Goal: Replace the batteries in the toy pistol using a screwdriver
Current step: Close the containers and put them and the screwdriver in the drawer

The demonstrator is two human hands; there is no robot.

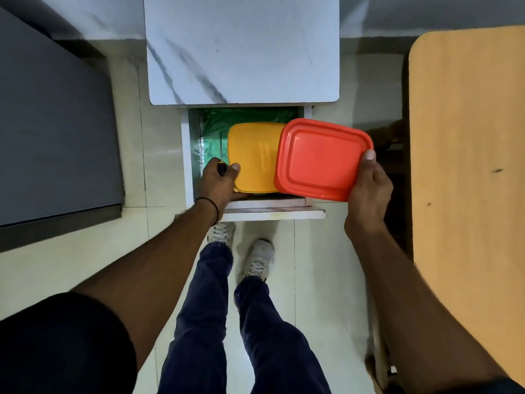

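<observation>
A: Which step is going on?

B: Fetching the tools. The person is standing at the marble bench (241, 46), with a wooden bench (468, 137) sitting off to the right, and is working in the open drawer (186, 155). The toy pistol isn't showing anywhere, and neither are the batteries.

A: What are the hands doing?

B: The right hand (369, 191) is gripping the red tub (321, 159) by its edge, thumb on the rim. The tub is overlapping the yellow tub (252, 157). The left hand (217, 180) is curling round the screwdriver (221, 155) handle.

A: What's next?

B: Probably lifting the screwdriver clear and opening a tub on a bench — the pistol may be sitting inside. The yellow tub is crowding the left hand.
</observation>
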